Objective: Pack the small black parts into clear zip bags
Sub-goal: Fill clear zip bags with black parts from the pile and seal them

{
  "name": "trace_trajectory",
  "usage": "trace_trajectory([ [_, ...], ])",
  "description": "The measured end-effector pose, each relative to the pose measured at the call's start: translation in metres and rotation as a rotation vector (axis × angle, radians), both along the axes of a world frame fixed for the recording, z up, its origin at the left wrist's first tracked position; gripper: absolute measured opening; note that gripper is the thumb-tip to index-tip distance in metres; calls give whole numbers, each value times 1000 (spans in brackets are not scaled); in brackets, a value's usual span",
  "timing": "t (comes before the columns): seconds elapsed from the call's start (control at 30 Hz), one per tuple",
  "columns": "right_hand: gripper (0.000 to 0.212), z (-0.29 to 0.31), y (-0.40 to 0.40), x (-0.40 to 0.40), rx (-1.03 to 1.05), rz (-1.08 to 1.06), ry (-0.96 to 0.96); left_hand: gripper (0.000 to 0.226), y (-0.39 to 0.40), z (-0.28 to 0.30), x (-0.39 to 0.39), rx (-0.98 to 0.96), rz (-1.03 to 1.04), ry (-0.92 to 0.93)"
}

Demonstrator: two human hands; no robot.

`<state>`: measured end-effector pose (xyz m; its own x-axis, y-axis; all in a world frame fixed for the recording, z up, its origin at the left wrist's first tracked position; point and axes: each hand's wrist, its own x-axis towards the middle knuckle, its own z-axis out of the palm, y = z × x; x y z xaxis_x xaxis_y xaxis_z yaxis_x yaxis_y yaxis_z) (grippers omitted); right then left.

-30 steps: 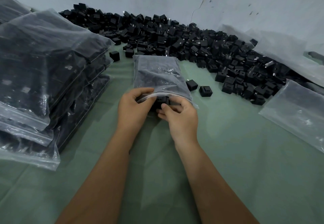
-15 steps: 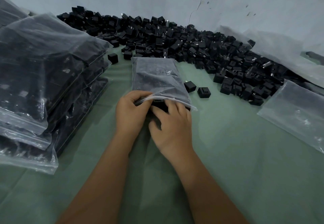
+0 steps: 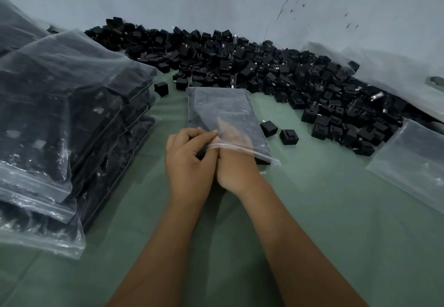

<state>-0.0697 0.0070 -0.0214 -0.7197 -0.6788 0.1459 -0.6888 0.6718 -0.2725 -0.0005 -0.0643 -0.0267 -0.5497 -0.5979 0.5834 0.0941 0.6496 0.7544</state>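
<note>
Head view — zip bag [image 3: 223,109] lengthwise away, mouth nearest

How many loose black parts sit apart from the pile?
4: two right of the zip bag, two beyond its left corner. Others may be hidden.

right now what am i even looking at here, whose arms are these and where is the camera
The camera sits on a person's head, looking down at their own two bare arms; there is no machine. The left hand pinches the mouth of a clear zip bag lying on a green cloth. The right hand has slid its fingers inside that bag, visible through the plastic. Behind lies a pile of small black parts, filled bags are stacked at left, and empty bags lie at right.
</note>
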Motion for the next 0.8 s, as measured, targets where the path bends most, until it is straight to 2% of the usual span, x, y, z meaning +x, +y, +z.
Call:
trace_trajectory([
  [0.1, 45, 1, -10, -15, 139, -27, 105, 25, 0, 1, -1, 10, -6, 21],
  [0.23, 49, 5, -21, -27, 266, 1, -8, 25, -1, 1, -2, 33, -14, 23],
  [0.3, 49, 7, -23, -29, 270, -19, -3, 25, -1, 0, -3, 41, -17, 14],
  [0.4, 51, 4, -18, -21, 251, 18, 136, 25, -3, -1, -3, 25, -20, -6],
  [0.47, 41, 2, -6, -12, 131, 65, 142, 25, -3, -2, -4, 27, -27, -26],
  [0.57, 27, 6, 19, 10, -195, 154, 71, 30, -5, -2, -5, 48, -85, -64],
  [0.6, 24, 7, 27, 16, -272, 194, 143, 32, -5, -2, -5, 59, -111, -77],
  [0.67, 14, 5, 40, 20, -422, 212, 430, 36, -6, -4, -6, 85, -139, -98],
  [0.73, 15, 7, 51, 13, -592, 79, 600, 37, -7, -6, -7, 107, -119, -129],
  [0.8, 18, 7, 64, -4, -766, -182, 528, 35, -8, -8, -7, 106, -84, -179],
])
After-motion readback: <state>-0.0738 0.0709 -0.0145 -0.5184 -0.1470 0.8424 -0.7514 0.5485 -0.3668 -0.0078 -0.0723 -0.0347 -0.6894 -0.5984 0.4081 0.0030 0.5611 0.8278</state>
